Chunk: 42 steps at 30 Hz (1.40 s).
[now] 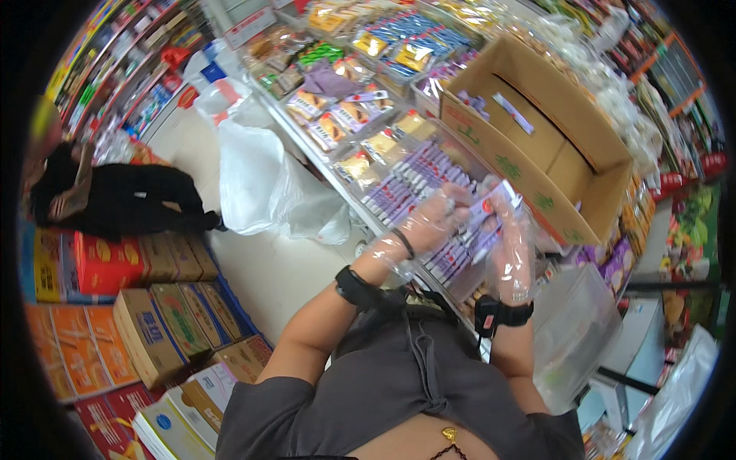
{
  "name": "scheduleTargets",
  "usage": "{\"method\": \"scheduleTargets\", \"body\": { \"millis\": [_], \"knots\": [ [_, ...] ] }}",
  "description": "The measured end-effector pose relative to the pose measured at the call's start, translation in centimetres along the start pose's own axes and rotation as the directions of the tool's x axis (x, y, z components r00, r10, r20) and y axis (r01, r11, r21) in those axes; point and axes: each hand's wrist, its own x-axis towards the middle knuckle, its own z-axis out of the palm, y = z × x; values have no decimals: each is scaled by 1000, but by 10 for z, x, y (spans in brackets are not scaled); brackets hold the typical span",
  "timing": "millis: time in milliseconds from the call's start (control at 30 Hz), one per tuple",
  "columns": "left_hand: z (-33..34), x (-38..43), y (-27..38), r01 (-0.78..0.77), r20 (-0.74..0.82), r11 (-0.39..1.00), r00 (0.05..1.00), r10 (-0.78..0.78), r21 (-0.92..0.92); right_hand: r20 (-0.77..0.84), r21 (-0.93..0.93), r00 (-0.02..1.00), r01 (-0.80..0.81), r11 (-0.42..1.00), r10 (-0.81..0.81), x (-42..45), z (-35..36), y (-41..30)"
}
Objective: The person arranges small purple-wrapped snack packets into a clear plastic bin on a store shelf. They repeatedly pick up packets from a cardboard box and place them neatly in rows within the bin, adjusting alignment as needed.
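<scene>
Both my hands wear clear plastic gloves over a plastic bin of small purple-and-white wrapped snack packets [448, 261] laid in rows. My right hand [509, 230] holds a purple-and-white packet [480, 210] at the bin's right side. Beside it, my left hand [434, 221] is at the packet's left end with fingers bent; whether it grips anything is unclear. Behind the bin stands an open cardboard box [535, 167] with a few similar packets inside, one [513, 113] lying on its bottom.
Trays of packaged pastries [345, 115] and a bin of blue-wrapped snacks [414, 40] fill the display. White plastic bags [270, 178] hang at its left edge. Stacked cartons [172, 322] stand on the floor at left, near a person in black [132, 195]. A clear plastic bin [575, 333] is at right.
</scene>
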Motion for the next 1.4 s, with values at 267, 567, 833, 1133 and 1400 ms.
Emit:
{"method": "scheduleTargets", "body": {
  "millis": [267, 567, 833, 1133, 1400],
  "knots": [
    [7, 9, 9, 504, 382, 796, 845, -374, -335, 98, 323, 994, -85, 943, 56, 25, -35, 6],
    [19, 13, -34, 289, 227, 940, 918, -326, 183, -72, 259, 990, -98, 961, 121, 13, -58, 33],
    [69, 44, -40, 117, 297, 791, 886, -357, 600, -124, 442, 972, -125, 888, 198, 17, -71, 63],
    [92, 36, -92, -66, 382, 687, 868, -318, 723, 31, 164, 968, -251, 954, 249, 14, -63, 84],
    [78, 38, -91, -94, 489, 636, 726, -483, 766, 32, 169, 946, -324, 931, 324, 25, -54, 100]
  ]
}}
